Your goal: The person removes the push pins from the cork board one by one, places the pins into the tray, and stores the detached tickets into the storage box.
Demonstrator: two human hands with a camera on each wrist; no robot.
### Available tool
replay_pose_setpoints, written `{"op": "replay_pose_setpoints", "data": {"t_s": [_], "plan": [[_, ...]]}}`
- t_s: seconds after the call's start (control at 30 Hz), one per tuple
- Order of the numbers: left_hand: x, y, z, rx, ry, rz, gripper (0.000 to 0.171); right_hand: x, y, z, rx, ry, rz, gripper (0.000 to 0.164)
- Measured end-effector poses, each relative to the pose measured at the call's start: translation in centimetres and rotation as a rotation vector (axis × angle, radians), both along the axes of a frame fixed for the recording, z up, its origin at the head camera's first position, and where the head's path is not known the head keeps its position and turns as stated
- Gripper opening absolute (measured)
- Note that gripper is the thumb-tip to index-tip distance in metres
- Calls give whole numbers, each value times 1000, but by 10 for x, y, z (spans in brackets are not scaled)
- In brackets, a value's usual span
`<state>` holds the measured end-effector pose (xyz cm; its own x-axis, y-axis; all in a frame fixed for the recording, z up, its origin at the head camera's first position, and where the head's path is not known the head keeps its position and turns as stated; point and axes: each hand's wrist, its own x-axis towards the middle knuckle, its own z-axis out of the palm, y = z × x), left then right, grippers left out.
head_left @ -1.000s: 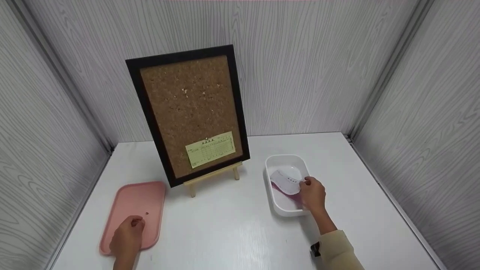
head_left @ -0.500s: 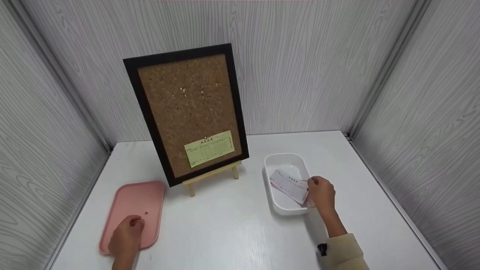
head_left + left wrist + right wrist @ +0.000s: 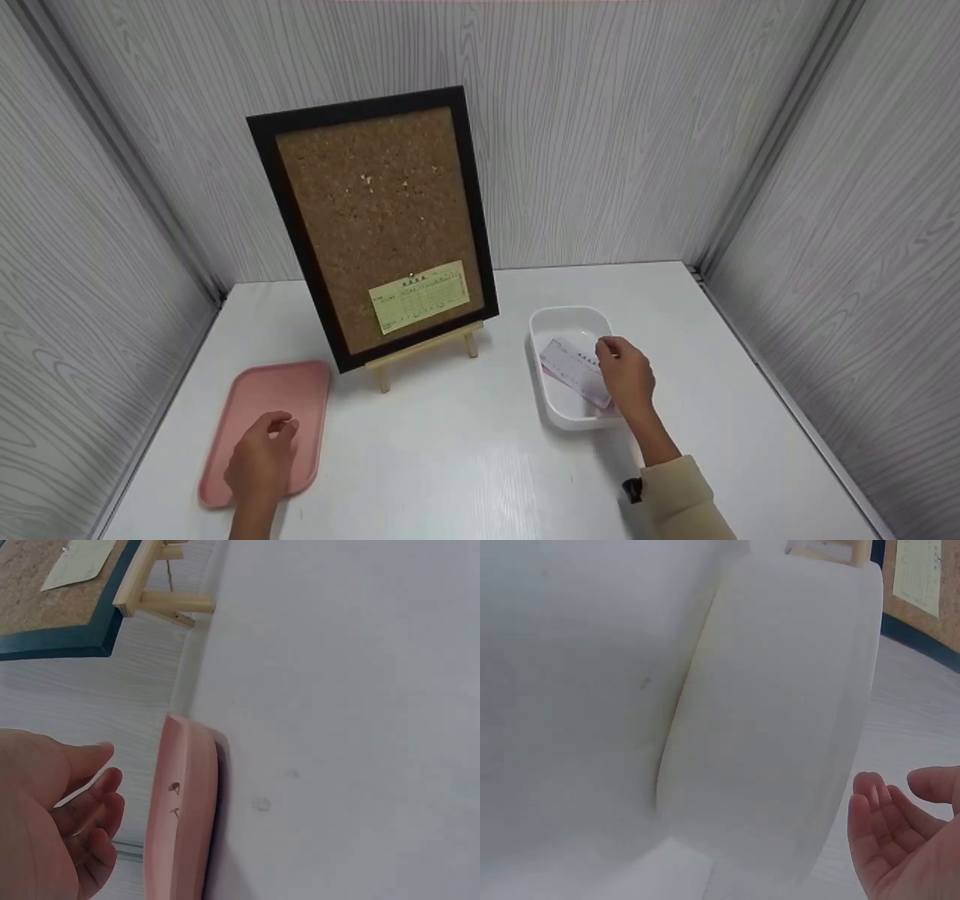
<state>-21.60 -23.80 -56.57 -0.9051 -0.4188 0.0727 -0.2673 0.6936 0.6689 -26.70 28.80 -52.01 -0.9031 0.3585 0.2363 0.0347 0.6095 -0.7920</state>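
Note:
My right hand (image 3: 628, 375) hovers over the white container (image 3: 556, 418) and holds nothing; the right wrist view shows its thumb apart from its loosely bent fingers (image 3: 864, 829). Inside the container lies a white printed paper slip (image 3: 571, 367), with a pink slip (image 3: 551, 373) partly under it. Over the pink tray (image 3: 259, 390), my left hand (image 3: 261, 457) has loosely curled fingers with a gap between thumb and index finger. Two small pins (image 3: 175, 787) lie in the tray in the left wrist view, hidden behind the hand in the head view.
A black-framed corkboard (image 3: 382, 202) leans on a small wooden easel (image 3: 427, 346) at the back of the white table (image 3: 450, 450). Pinned low on the cork is a yellow-green printed slip (image 3: 420, 296). Grey wood-grain walls (image 3: 600, 135) enclose the back and sides.
My right hand has let go of the white slip, which now lies flatter in the container, and has moved up and left. My left hand has shifted slightly up and right, its fingertips parted.

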Motion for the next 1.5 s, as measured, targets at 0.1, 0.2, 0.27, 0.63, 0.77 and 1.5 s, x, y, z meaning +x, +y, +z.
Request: {"op": "replay_pose_setpoints", "data": {"t_s": [0.1, 0.2, 0.27, 0.63, 0.77, 1.5], "plan": [[-2, 7, 8, 6, 32, -18, 26, -6, -12, 3, -5, 39, 52, 28], [-5, 14, 15, 4, 70, -27, 25, -14, -23, 5, -28, 91, 109, 24], [-8, 19, 19, 2, 95, -26, 23, -19, -30, 7, -48, 120, 148, 23], [-41, 71, 52, 12, 280, -90, 18, -46, -68, 22, -158, 195, 294, 24], [-53, 92, 65, 4, 319, -112, 18, -52, -80, 29, -169, 190, 312, 25], [-118, 154, 95, -142, 545, -139, 17, -100, -140, 46, -160, 216, 367, 30]]}}
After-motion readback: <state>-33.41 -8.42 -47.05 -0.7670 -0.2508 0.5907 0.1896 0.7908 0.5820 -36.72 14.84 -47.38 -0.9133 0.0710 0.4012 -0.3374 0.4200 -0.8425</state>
